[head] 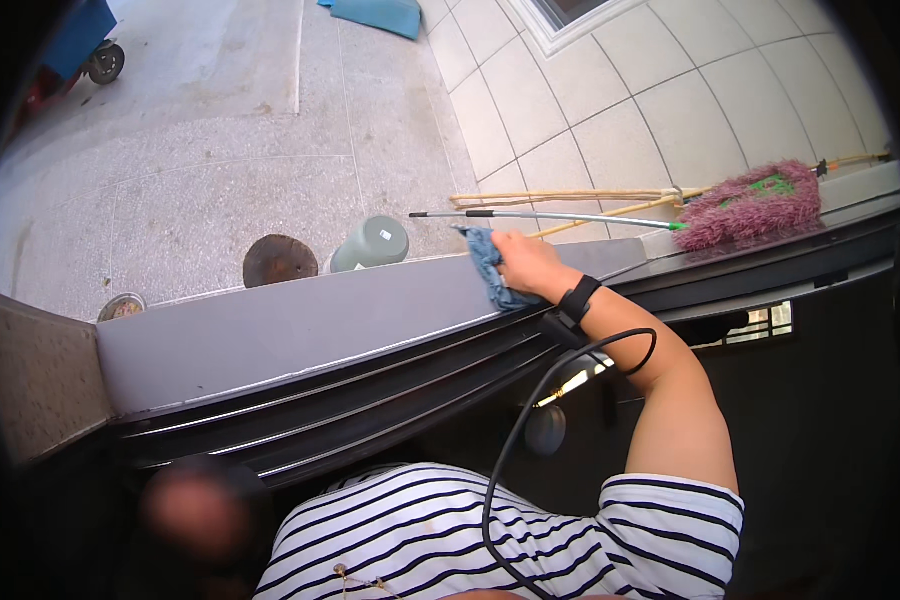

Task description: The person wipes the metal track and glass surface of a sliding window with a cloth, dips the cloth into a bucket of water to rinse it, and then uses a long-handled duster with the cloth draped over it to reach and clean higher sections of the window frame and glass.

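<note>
My right hand point(529, 262) grips a crumpled blue cloth point(487, 270), which hangs down onto the grey window sill point(307, 330) close to the dark sliding-window track point(330, 397). A black band with a small device and a black cable sits on that wrist. My left hand is out of view. Right of the cloth, a pink fluffy mop head point(757, 206) rests at the sill's right part, its silver pole point(570, 216) reaching left behind my right hand.
Beyond the sill stand a grey-green bucket point(375, 244), a round dark wooden block point(280, 261) and a small bowl point(122, 306). Bamboo poles point(562, 196) lean near the tiled wall point(607, 120). A speckled stone wall edge point(37, 375) bounds the left. A wheeled vehicle point(79, 45) stands far left.
</note>
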The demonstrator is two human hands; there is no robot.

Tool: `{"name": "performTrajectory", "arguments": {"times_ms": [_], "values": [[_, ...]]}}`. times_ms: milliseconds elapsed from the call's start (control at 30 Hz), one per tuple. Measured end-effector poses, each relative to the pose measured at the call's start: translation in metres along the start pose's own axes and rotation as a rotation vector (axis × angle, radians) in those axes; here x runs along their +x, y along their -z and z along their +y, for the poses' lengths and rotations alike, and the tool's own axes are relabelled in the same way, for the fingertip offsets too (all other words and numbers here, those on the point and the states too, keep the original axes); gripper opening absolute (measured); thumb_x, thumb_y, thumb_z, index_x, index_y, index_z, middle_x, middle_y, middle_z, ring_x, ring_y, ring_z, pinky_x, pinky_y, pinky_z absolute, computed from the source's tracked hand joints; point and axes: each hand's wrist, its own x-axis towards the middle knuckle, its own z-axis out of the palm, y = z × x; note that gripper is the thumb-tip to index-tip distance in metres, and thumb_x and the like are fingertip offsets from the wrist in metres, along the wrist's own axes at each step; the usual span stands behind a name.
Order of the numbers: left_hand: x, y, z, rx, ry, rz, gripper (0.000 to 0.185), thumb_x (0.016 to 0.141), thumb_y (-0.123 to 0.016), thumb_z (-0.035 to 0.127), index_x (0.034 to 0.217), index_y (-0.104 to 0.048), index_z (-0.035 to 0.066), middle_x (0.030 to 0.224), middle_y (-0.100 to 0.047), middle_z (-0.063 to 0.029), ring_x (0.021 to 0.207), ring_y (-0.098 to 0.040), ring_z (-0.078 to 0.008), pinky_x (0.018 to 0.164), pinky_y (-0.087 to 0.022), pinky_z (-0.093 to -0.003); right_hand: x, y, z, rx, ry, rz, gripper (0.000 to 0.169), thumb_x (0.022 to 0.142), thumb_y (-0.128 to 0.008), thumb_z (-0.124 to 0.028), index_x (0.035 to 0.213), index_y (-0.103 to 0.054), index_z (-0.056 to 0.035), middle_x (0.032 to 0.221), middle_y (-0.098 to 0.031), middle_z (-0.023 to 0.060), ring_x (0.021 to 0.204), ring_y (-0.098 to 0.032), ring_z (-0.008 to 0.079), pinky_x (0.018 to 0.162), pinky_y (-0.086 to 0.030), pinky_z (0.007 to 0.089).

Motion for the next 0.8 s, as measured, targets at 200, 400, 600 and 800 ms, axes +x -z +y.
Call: {"name": "performTrajectory", "arguments": {"times_ms": [200,400,600,800], "values": [[0.002,-0.002,0.000,0.011,0.005,-0.018,0.017,0.086,-0.061,0.017,0.082,-0.068,0.003,0.086,-0.063,-0.0093,0.078,-0.060,-0.0247,0.071,-0.049,-0.0345,-0.003,0.015,-0.050,0.010,0.293,0.051,0.032,0.075,-0.064,-0.009,0.102,-0.047,-0.0042,0.095,-0.054,0.0205,0.083,-0.061,0.0402,0.069,-0.050,0.0495],[0.002,0.006,0.005,0.040,0.030,-0.087,0.014,0.085,-0.061,0.016,0.082,-0.067,0.003,0.090,-0.062,-0.0093,0.079,-0.059,-0.0255,0.072,-0.049,-0.0351,0.020,0.036,-0.170,0.272,0.789,0.120,0.031,0.069,-0.065,-0.006,0.096,-0.048,-0.0039,0.092,-0.052,0.0168,0.079,-0.059,0.0360,0.065,-0.050,0.0447],[0.005,0.001,0.000,0.073,0.001,-0.076,0.015,0.085,-0.061,0.017,0.087,-0.066,0.002,0.090,-0.063,-0.0130,0.081,-0.062,-0.0282,0.073,-0.051,-0.0391,0.056,0.073,-0.331,0.417,1.223,0.274,0.034,0.067,-0.067,-0.011,0.098,-0.055,-0.0037,0.095,-0.057,0.0146,0.085,-0.062,0.0337,0.068,-0.052,0.0402],[0.008,0.002,0.001,0.158,-0.010,-0.025,0.016,0.086,-0.060,0.017,0.091,-0.064,0.002,0.092,-0.063,-0.0132,0.083,-0.062,-0.0276,0.075,-0.050,-0.0394,0.086,0.081,-0.339,0.392,1.433,0.026,0.047,0.068,-0.071,-0.023,0.114,-0.065,-0.0226,0.107,-0.060,0.0056,0.101,-0.060,0.0294,0.079,-0.049,0.0418]]}}
